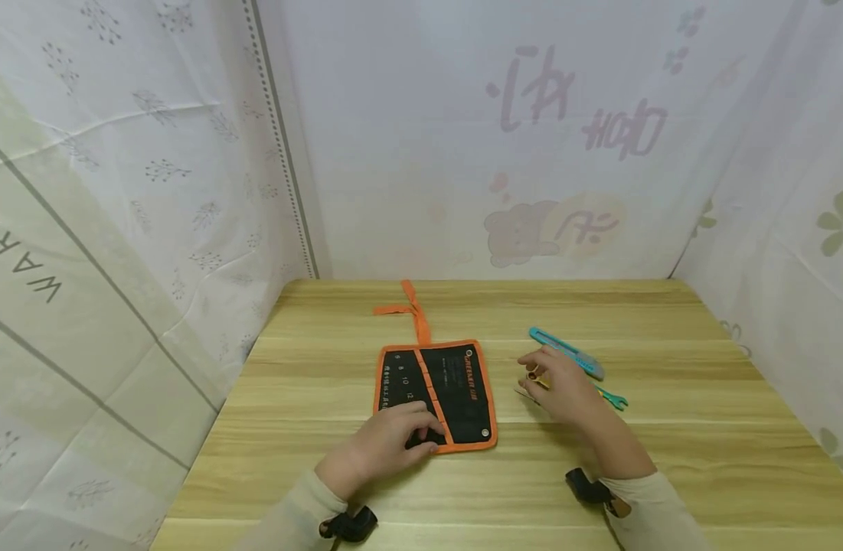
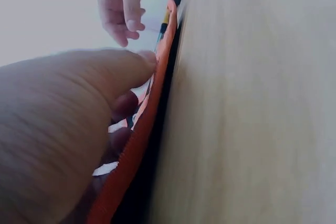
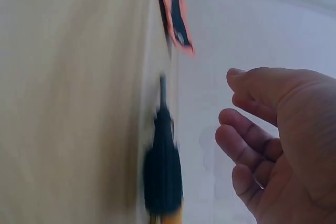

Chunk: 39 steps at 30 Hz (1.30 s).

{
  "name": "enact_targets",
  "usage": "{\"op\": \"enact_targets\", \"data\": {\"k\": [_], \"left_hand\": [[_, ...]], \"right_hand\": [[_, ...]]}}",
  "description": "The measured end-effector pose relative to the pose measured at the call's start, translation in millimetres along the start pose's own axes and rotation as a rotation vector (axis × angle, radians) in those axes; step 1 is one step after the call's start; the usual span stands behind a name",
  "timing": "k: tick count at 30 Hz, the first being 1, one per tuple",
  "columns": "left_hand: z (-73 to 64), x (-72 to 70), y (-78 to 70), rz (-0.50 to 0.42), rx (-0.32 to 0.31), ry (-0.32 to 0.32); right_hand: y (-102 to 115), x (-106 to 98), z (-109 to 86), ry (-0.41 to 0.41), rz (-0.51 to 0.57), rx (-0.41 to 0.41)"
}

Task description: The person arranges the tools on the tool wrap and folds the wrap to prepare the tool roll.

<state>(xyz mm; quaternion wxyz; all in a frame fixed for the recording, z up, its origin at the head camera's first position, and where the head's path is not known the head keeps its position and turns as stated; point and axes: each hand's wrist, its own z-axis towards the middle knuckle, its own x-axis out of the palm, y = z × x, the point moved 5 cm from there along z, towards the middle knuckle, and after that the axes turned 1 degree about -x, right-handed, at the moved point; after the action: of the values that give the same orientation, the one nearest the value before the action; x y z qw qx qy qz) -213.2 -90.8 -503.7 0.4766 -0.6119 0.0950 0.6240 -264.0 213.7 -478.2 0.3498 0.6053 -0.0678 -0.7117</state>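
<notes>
A black tool pouch [image 1: 465,402] with orange trim and a slanted row of pocket slots lies flat on the table. My left hand [image 1: 393,440] rests on its near left part, fingers bent over the fabric. In the left wrist view the thumb touches the orange edge [image 2: 142,129]. To the right of the pouch, my right hand [image 1: 562,386] hovers with loosely bent fingers and holds nothing. Below it lies a screwdriver [image 3: 163,166] with a black handle, its shaft pointing toward the pouch. The right hand hides most of it in the head view.
A teal utility knife [image 1: 545,337] lies beyond the right hand, partly covered by it. The open end of a green wrench [image 1: 617,400] shows beside the right wrist. Orange ties [image 1: 419,317] extend from the pouch's far edge. Printed cloth [image 1: 407,153] hangs around the wooden table [image 1: 311,367].
</notes>
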Motion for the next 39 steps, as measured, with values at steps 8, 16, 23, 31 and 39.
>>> {"op": "enact_targets", "data": {"k": [8, 16, 23, 31, 39], "left_hand": [[1.8, 7.4, -2.5, 0.052, 0.013, 0.061], [2.8, 8.3, -4.7, 0.093, 0.039, 0.103], [2.1, 6.3, -6.2, 0.096, 0.029, 0.113], [-0.5, 4.0, -5.1, 0.066, -0.006, 0.045], [-0.7, 3.8, -2.9, 0.057, -0.006, 0.025]], "right_hand": [[-43, -32, -6.2, -0.044, -0.019, 0.14], [-87, -54, -13.4, -0.06, 0.012, 0.233], [-108, -63, -18.9, -0.035, 0.042, 0.295], [-121, -56, -23.5, 0.035, 0.06, 0.337], [-123, -52, -25.1, 0.021, 0.064, 0.328]]}}
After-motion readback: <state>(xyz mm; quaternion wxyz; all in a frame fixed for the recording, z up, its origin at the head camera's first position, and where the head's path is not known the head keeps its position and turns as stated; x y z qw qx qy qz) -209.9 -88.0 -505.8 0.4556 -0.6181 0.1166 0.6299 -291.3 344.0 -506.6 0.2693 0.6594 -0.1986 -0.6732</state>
